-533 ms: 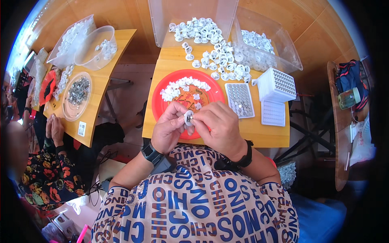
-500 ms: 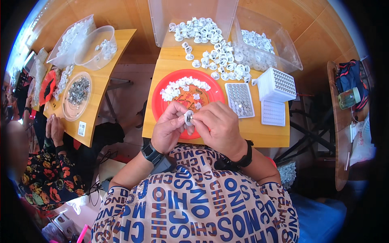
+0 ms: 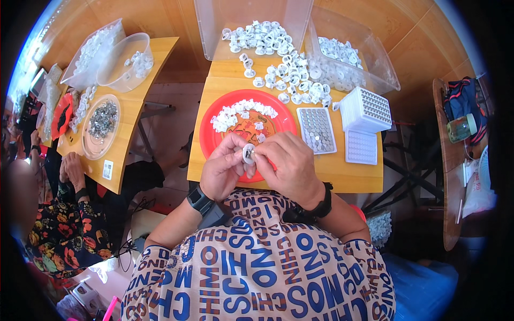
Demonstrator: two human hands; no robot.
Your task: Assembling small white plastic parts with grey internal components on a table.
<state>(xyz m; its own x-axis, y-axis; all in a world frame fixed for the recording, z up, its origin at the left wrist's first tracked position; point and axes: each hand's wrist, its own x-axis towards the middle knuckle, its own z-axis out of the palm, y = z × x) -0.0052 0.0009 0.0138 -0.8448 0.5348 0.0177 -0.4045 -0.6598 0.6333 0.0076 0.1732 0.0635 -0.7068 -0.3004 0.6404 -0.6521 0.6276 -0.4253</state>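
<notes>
Slippage could drop the round white plastic piece [image 3: 248, 153], gripped by left hand [image 3: 219, 171] and right hand [image 3: 292, 167], onto the red plate [image 3: 209, 142] if either pinch loosens

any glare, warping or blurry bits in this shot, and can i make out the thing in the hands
Head view: fisheye bending, the brown side table bowed near the black rim; head view: washed-out glare along the upper left edge; head view: a co-worker's head smoothly blurred; head view: the white part between left hand and right hand visible, but too small for fine detail.
</notes>
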